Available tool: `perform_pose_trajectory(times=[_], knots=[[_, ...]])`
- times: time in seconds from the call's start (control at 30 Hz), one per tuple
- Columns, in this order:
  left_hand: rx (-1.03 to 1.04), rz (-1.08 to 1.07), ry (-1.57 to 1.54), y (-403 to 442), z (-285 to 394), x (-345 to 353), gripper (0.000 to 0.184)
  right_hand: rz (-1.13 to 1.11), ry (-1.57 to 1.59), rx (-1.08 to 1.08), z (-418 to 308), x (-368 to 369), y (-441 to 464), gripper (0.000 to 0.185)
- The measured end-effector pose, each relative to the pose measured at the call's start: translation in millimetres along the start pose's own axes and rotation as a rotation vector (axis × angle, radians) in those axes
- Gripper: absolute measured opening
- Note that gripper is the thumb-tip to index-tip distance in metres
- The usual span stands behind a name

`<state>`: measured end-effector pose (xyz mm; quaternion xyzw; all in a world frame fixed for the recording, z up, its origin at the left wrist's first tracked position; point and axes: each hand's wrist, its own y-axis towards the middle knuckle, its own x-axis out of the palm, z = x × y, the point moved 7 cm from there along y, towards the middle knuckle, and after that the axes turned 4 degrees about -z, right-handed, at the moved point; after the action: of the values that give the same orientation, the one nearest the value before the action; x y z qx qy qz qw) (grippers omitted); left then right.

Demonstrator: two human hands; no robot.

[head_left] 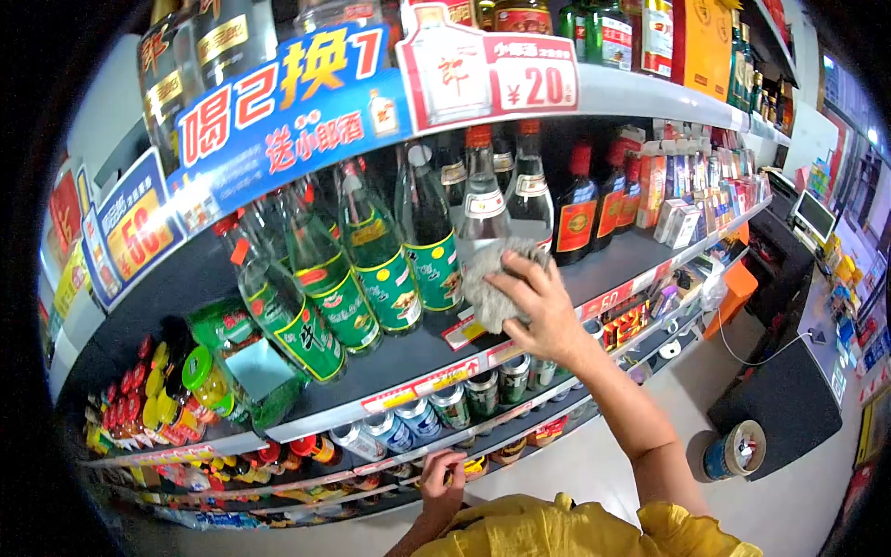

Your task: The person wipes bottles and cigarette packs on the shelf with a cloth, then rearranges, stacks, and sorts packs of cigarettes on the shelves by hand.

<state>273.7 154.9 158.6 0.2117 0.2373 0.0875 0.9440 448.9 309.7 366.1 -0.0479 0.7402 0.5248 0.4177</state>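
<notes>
My right hand (536,302) is closed on a fluffy grey cleaning cloth (489,281). The cloth is up against the front of a clear glass bottle (484,200) with a red cap, hiding its lower part. To its left, green-labelled liquor bottles (433,241) line the same shelf. A second clear bottle (529,190) and red-labelled dark bottles (576,209) are on its right. Lower down, my left hand (443,476) hovers by the lower shelves beneath the cans (451,406), its fingers loosely bent and apart, with nothing seen in it.
Overhead, a shelf edge carries a blue promotional banner (288,97) and price signs. Small boxes (682,223) fill the shelf's right end. Jars (200,376) crowd the left end. Right of the shelving are an orange stool (733,295), a dark counter (789,390) and a round bin (716,459).
</notes>
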Motion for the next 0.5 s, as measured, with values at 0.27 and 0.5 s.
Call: perform_pose_trajectory(times=[0.27, 0.5], knots=[[-0.047, -0.171, -0.067, 16.7, -11.3, 9.7, 0.01, 0.211, 0.126, 0.118, 4.5, -45.5, -4.1, 0.052], [-0.281, -0.473, -0.107, 9.8, -64.0, 35.7, 0.025, 0.564, -0.159, 0.199, 61.6, -105.8, 12.0, 0.059]])
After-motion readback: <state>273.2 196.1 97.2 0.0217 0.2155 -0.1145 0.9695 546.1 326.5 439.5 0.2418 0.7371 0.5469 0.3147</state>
